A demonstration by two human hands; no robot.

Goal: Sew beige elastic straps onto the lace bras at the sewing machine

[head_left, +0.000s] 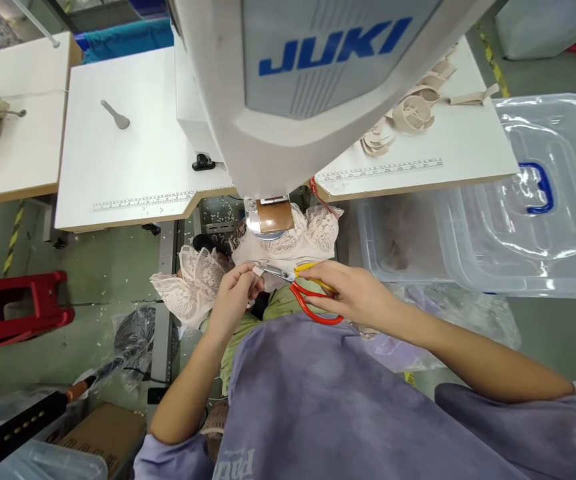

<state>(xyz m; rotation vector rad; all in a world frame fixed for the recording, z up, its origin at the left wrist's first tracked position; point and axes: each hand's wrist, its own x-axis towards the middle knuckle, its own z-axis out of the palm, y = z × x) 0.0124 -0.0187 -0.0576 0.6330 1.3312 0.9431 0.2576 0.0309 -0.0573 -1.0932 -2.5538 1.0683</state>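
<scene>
My right hand (355, 291) grips a pair of scissors (302, 288) with red and yellow handles, blades pointing left. My left hand (235, 295) pinches the edge of a pale pink lace garment (195, 283) right at the blade tips. More of the lace garment (313, 230) lies bunched under the head of the white JUKI sewing machine (313, 87), just above both hands. The garment hangs off the table's front edge over my lap.
A white sewing table (128, 160) with printed rulers spans the view. Beige strap pieces (408, 113) are piled at its back right. Clear plastic bins with a lid (533, 200) stand to the right. A red stool (13, 310) sits on the floor at left.
</scene>
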